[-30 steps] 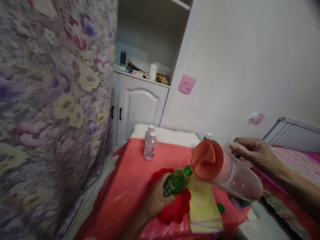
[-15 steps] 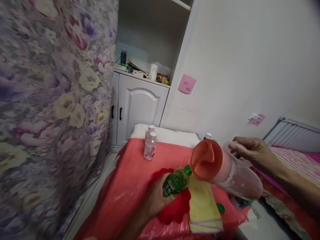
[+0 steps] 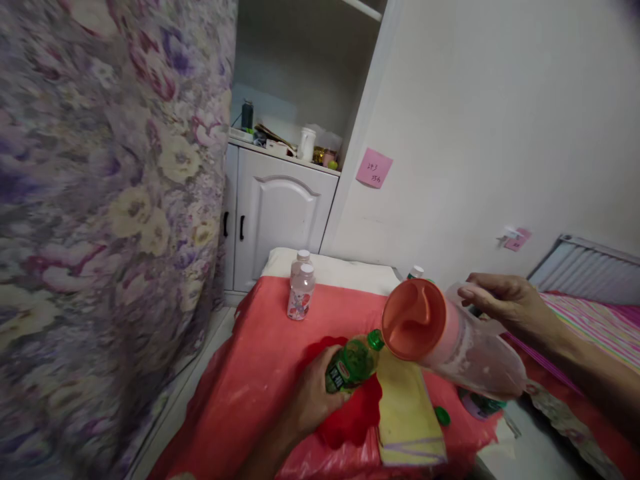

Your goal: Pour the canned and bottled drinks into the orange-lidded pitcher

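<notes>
My left hand (image 3: 320,387) is wrapped round a green plastic bottle (image 3: 350,365) with a dark label, tilted so its green top points up and right. That top is beside the rim of a pitcher (image 3: 467,350), a translucent jug with an orange mouth facing left. The pitcher lies almost on its side in the air, and my right hand (image 3: 500,300) grips its handle. A little pale liquid or residue shows along the pitcher's lower wall; whether any flows out I cannot tell. Beneath the bottle is a red scalloped tray (image 3: 355,420), partly covered by my left hand.
A folded yellow cloth (image 3: 410,413) and a loose green cap (image 3: 442,416) lie on the red-covered table (image 3: 245,373). Two clear bottles (image 3: 301,293) stand at the back left. Another bottle (image 3: 477,403) is partly hidden under the pitcher. A floral curtain (image 3: 110,233) hangs at left.
</notes>
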### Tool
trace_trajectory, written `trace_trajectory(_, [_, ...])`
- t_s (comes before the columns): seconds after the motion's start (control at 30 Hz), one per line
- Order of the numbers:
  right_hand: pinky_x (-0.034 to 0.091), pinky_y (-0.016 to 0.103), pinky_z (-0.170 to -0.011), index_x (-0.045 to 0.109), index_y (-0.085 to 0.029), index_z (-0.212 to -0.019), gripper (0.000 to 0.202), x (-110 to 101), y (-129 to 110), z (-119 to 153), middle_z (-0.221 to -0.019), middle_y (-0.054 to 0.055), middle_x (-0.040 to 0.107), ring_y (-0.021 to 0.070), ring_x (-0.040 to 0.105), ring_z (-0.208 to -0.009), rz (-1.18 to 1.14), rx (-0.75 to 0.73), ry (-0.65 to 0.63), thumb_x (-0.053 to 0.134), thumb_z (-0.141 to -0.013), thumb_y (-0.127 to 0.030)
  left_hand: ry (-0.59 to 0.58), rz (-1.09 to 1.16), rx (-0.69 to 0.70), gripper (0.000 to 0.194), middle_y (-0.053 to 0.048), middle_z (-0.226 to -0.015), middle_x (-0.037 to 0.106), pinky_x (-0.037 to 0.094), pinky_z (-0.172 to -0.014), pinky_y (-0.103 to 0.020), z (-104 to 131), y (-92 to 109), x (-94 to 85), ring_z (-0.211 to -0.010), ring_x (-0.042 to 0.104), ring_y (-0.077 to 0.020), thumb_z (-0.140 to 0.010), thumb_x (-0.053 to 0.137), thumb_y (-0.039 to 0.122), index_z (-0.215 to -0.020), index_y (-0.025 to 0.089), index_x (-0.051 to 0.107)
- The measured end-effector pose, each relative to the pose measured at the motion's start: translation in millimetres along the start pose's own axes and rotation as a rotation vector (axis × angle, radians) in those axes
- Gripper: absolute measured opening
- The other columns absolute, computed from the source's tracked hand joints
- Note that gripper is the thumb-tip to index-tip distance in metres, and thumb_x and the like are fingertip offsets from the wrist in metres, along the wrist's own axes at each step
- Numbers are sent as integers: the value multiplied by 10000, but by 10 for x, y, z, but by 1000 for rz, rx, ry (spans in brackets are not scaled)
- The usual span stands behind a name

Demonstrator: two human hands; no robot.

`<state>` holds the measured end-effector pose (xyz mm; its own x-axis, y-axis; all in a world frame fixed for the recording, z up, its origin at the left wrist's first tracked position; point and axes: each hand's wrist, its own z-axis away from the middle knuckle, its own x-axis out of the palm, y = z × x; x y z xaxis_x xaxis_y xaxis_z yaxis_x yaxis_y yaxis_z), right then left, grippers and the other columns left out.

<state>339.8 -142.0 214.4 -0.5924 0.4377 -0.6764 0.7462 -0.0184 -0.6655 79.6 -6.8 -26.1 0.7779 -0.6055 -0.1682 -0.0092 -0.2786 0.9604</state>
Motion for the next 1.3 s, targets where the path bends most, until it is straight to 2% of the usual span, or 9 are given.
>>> trace_trajectory(0.8, [296, 248, -533, 574, -198, -627, 521, -53, 36, -17, -607, -40, 439, 117, 407, -578, 62, -35, -12, 673, -840, -663, 0, 23, 8, 652, -90, -1254, 721, 522, -990, -404, 15, -10, -3, -1148, 663, -307, -633, 741, 104, -1268, 191, 620])
trace_trajectory(1.3, [335, 235, -521, 588, -202, -632, 496, -85, -6, -3, -589, -45, 475, 110, 431, -562, 33, -32, -5, 695, -839, -640, 2, 49, -15, 699, -98, -1272, 720, 526, -1015, -409, 12, -28, 10, -1159, 670, -300, -620, 722, 110, -1302, 202, 601])
